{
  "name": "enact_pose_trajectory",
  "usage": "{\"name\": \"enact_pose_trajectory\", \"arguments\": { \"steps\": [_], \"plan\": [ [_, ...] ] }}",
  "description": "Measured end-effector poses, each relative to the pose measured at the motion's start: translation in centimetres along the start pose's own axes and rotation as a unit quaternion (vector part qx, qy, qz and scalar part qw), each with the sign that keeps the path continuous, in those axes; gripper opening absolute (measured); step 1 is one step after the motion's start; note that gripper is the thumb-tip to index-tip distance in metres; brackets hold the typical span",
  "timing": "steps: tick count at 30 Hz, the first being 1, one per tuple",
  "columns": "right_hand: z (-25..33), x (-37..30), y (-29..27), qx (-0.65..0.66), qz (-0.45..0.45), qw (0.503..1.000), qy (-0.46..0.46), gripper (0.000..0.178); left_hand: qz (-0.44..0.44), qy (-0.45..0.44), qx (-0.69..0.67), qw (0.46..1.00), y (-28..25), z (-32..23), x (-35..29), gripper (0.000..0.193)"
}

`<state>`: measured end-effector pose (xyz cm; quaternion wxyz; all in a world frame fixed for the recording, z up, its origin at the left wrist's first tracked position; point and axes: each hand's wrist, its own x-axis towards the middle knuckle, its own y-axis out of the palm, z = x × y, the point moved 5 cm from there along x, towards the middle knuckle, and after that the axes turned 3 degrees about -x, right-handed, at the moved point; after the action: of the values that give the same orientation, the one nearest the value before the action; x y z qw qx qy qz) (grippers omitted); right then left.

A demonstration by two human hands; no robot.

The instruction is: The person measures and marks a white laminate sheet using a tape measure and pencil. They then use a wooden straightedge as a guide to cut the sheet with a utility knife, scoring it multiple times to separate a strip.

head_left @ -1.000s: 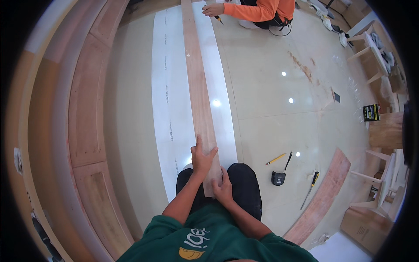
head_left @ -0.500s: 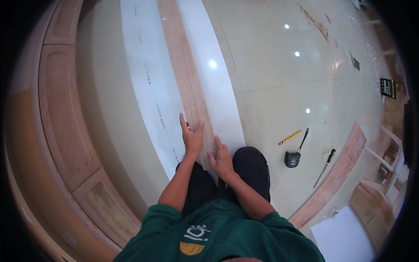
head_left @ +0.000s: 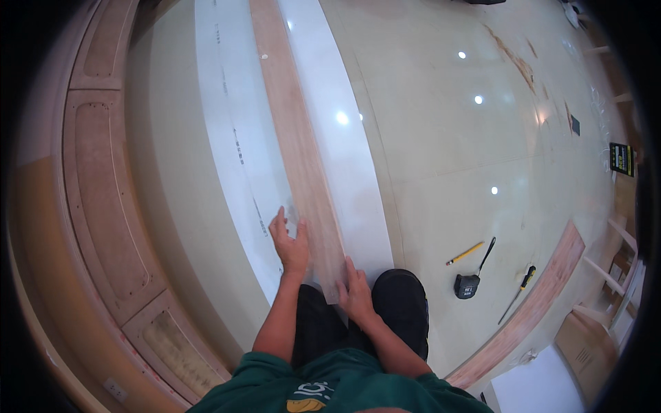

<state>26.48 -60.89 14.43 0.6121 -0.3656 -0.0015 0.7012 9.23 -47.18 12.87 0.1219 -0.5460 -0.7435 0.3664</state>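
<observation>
A long, narrow reddish-brown wooden plank (head_left: pixel 303 131) lies lengthwise on a white sheet (head_left: pixel 231 117) with faint dark print, its near end between my knees. My right hand (head_left: pixel 357 297) holds the right edge near that end, thumb on top and fingers along the side. Beside the plank's left edge, my left hand (head_left: pixel 292 249) is open over the sheet, fingers and thumb apart. Its thumb tip is close to the edge; whether it touches, I cannot tell.
On the tiled floor to my right are a yellow pencil (head_left: pixel 465 253), a black tape measure (head_left: pixel 467 285), a yellow-and-black screwdriver (head_left: pixel 518 292) and another wooden board (head_left: pixel 527 313). Wooden panels (head_left: pixel 110 199) line the left side. A cardboard box (head_left: pixel 584 350) stands at the lower right.
The whole view has shifted, so everything appears lower. My left hand has drawn slightly left, its thumb off the plank's top face. My right hand keeps its place at the near end.
</observation>
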Motion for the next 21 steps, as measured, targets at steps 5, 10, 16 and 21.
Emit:
{"name": "enact_pose_trajectory", "arguments": {
  "steps": [5, 10, 16, 21],
  "plan": [
    [-0.8, -0.2, -0.2, -0.048, 0.001, 0.999, 0.018, 0.082, -0.029, 0.108, 0.031, 0.993, 0.0, -2.5, 8.5, 0.056],
    [-0.9, 1.9, 1.6, -0.121, -0.046, 0.992, 0.0, 0.088, -0.015, 0.249, 0.056, 0.967, 3.2, -5.0, 20.3, 0.052],
    [5.9, 14.2, 2.2, -0.153, -0.133, 0.973, -0.111, 0.095, 0.028, 0.275, 0.008, 0.961, 8.2, -8.3, 32.1, 0.059],
    [5.5, 18.2, 3.5, -0.194, -0.173, 0.964, -0.065, 0.091, -0.024, 0.283, 0.062, 0.957, 9.6, -8.3, 37.0, 0.068]
  ]
}}
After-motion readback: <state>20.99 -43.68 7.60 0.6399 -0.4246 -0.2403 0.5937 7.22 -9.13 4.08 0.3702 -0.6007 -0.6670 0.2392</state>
